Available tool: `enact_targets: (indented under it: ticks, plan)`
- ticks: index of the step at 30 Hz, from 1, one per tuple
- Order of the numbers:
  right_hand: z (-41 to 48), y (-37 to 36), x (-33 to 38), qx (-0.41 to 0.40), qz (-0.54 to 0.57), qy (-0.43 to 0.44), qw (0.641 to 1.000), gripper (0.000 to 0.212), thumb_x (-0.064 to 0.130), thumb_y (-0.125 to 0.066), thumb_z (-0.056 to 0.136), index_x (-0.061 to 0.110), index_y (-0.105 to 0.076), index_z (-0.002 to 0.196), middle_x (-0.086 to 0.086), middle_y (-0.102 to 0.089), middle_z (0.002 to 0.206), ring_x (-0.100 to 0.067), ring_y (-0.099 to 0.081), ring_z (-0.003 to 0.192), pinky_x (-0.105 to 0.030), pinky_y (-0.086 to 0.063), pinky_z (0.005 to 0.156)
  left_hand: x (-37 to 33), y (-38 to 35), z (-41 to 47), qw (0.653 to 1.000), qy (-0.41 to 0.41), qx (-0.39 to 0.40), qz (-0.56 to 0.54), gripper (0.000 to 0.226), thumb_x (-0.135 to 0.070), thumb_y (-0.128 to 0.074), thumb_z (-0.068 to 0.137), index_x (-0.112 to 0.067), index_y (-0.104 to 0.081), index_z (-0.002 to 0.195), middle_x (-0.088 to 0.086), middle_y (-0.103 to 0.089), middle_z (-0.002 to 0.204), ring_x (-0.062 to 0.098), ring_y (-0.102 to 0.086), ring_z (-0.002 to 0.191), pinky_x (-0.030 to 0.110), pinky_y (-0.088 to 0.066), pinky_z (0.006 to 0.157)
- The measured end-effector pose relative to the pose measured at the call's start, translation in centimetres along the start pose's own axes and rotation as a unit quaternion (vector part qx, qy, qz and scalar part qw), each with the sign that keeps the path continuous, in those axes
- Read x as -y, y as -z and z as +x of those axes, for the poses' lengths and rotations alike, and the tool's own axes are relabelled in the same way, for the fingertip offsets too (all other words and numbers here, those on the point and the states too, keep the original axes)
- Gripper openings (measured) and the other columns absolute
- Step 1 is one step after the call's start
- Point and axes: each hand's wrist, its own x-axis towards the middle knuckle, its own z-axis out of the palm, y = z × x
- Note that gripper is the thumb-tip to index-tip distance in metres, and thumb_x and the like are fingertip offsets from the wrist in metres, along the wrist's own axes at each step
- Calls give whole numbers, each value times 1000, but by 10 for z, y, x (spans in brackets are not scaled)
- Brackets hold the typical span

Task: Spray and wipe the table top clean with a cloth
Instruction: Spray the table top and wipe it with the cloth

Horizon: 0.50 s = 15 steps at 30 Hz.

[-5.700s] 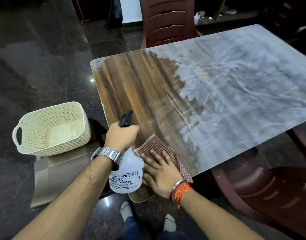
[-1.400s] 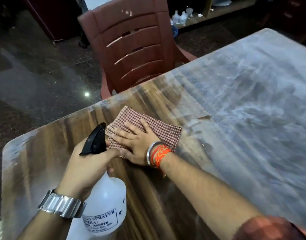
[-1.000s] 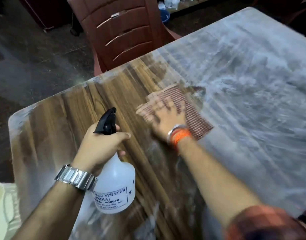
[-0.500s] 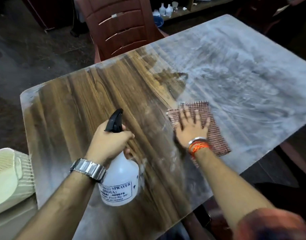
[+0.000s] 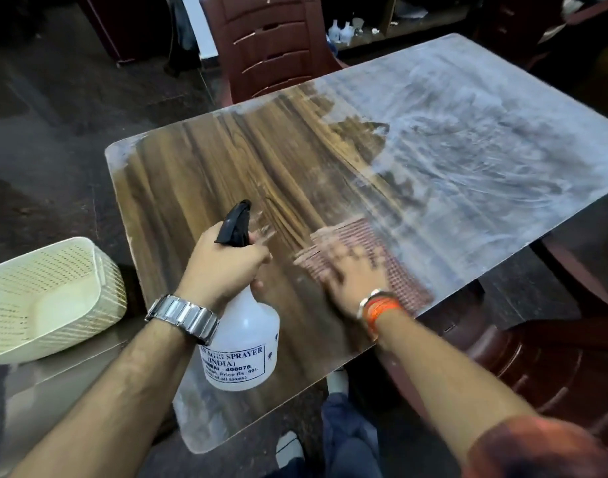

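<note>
Your left hand (image 5: pixel 223 267) curls round the neck of the white plastic spray bottle with black trigger (image 5: pixel 244 343), upright over the wiped wood-grain part of the surface (image 5: pixel 192 174). Just right of it your right hand (image 5: pixel 354 281), blurred, lies flat with fingers spread on the red-checked cloth (image 5: pixel 361 232) near the front edge. The white film (image 5: pixel 485 150) lies right of and beyond that hand, its border running far to near. Right hand is nearer, so wipe rightward.

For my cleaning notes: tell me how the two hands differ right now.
The left hand grips the spray bottle by its neck; the right hand lies flat on the cloth. The left wrist wears a watch, the right orange threads. Both are over the table.
</note>
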Motion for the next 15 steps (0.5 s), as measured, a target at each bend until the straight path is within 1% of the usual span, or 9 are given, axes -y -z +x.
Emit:
enact_targets:
  ticks: [2, 4, 7, 9, 11, 12, 13, 14, 15]
  plan:
    - [5, 6, -9, 22, 7, -117, 993, 59, 55, -18, 96, 42, 1, 150, 18, 0, 160, -21, -2, 148, -62, 3, 113, 10, 8, -9, 1000, 3, 2, 7, 18, 0, -72, 77, -7, -60, 88, -5, -55, 51, 9, -55, 39, 38, -54, 60]
    - [-8, 4, 34, -4, 14, -115, 993, 64, 53, -20, 95, 38, 6, 151, 15, 6, 160, -25, -1, 148, -64, 6, 111, 17, 10, -17, 1000, 15, 6, 11, 18, 0, -72, 77, -7, -58, 84, -8, -55, 46, 10, -57, 41, 37, -53, 60]
    - [-53, -5, 120, 80, -45, 148, 985, 57, 51, -18, 97, 41, -3, 151, 18, 3, 159, -22, 4, 148, -64, 12, 111, 22, 7, -27, 1000, 23, 3, 7, 16, 0, -70, 72, -6, -56, 79, 4, -54, 58, 22, -57, 47, 43, -52, 61]
    - [-74, -17, 149, 128, -151, 163, 967, 53, 59, -9, 95, 51, -33, 142, 32, -25, 149, 1, -12, 143, -55, 20, 112, 21, 4, -32, 1000, 26, 10, 10, 18, 0, -70, 73, -6, -58, 84, 7, -53, 66, 21, -57, 43, 43, -51, 61]
    - [-74, -20, 138, 135, -38, 111, 984, 99, 81, -13, 81, 10, -42, 143, 17, -59, 128, 20, -21, 127, -51, 21, 113, 20, 2, -34, 999, 24, 11, 20, 23, -2, -73, 75, -1, -60, 94, 8, -55, 70, 16, -58, 41, 42, -52, 62]
    - [-71, -14, 131, 74, 21, 39, 996, 111, 78, -3, 82, -12, -27, 142, 15, -68, 107, -5, 17, 140, -50, 19, 113, 19, 1, -33, 999, 22, 10, 21, 25, -2, -73, 75, 0, -61, 96, 8, -57, 69, 15, -59, 42, 41, -52, 63]
    - [-66, -4, 124, 95, 8, 35, 995, 101, 66, -5, 88, -18, -26, 138, 23, -66, 84, -4, -7, 62, -52, 15, 114, 18, -1, -32, 1000, 21, 10, 21, 25, -4, -73, 74, -1, -62, 96, 8, -58, 69, 16, -60, 44, 40, -51, 63]
    - [-54, 3, 121, 112, -58, 103, 987, 86, 59, -16, 88, -5, -36, 142, 25, -65, 100, 9, -25, 116, -56, 10, 115, 17, -3, -30, 1000, 22, 11, 18, 24, -5, -73, 73, -3, -63, 94, 9, -59, 68, 18, -60, 47, 41, -52, 64]
    - [-56, -2, 119, 118, -88, 229, 962, 71, 52, -27, 87, 14, -37, 146, 22, -53, 132, -7, -24, 135, -59, 6, 114, 19, -4, -29, 999, 26, 7, 18, 24, -7, -71, 71, -5, -63, 93, 9, -60, 67, 20, -61, 49, 43, -53, 64]
